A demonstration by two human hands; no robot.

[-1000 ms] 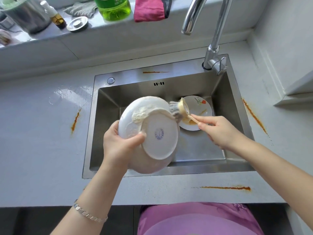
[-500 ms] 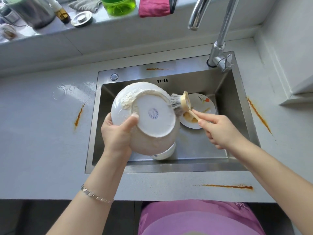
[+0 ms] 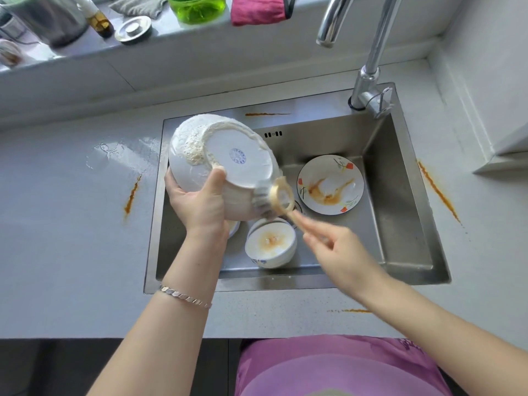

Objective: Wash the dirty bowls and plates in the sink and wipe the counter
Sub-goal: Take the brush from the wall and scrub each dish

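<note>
My left hand (image 3: 200, 201) grips a large white bowl (image 3: 228, 155) above the left of the steel sink (image 3: 400, 224), its underside turned up and smeared with foam. My right hand (image 3: 343, 252) holds the wooden handle of a round dish brush (image 3: 274, 198), whose bristles touch the bowl's lower right side. On the sink floor lie a small bowl (image 3: 270, 244) with orange residue and a flowered plate (image 3: 330, 184) with orange smears. Another dish edge shows under my left wrist.
Orange streaks mark the grey counter (image 3: 71, 238) at left (image 3: 131, 198), right (image 3: 437, 190) and front (image 3: 351, 310), plus the sink's back rim. A water puddle (image 3: 114, 152) lies left of the sink. The tap (image 3: 368, 67) stands at back right. A green bottle (image 3: 197, 7), pink cloth (image 3: 257, 10) and sink plug (image 3: 133, 28) sit on the sill.
The bowl has risen and moved left, uncovering the small bowl below. The brush moved from the bowl's upper right rim down to its lower right side.
</note>
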